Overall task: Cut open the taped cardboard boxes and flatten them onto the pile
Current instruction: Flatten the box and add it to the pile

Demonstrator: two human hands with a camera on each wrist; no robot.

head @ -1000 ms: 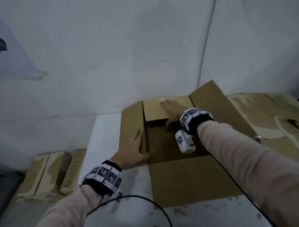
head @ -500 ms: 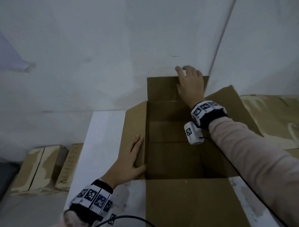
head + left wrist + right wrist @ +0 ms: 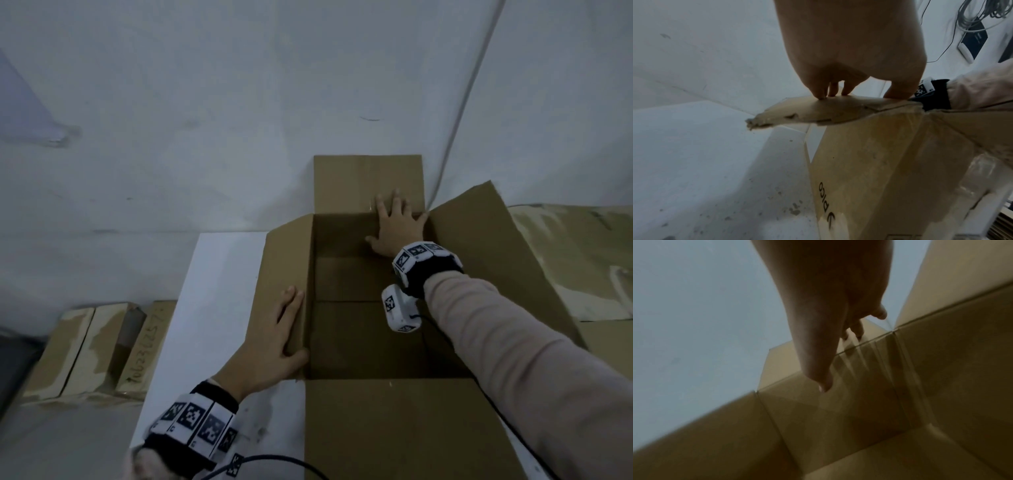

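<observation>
An open brown cardboard box [image 3: 356, 339] stands on a white table [image 3: 219, 291], all its top flaps turned out. My left hand [image 3: 274, 346] lies flat on the left flap [image 3: 284, 257], fingers straight and thumb at the box's inner edge. In the left wrist view the fingertips [image 3: 822, 95] touch that flap's top, above the box's side [image 3: 869, 162]. My right hand [image 3: 394, 229] reaches across the opening. Its spread fingers press on the fold of the far flap [image 3: 349, 185], which stands upright against the wall. In the right wrist view this hand [image 3: 828, 305] hangs over the box's inside [image 3: 859, 402].
Flattened cardboard [image 3: 568, 267] lies in a pile to the right of the box. More flat cardboard pieces [image 3: 85, 349] lie low at the left, beside the table. A grey wall with a thin cable [image 3: 462, 102] stands close behind.
The far flap was swung up from over the opening and now stands against the wall. My right hand slid from its top edge down to its fold. The left hand stayed put.
</observation>
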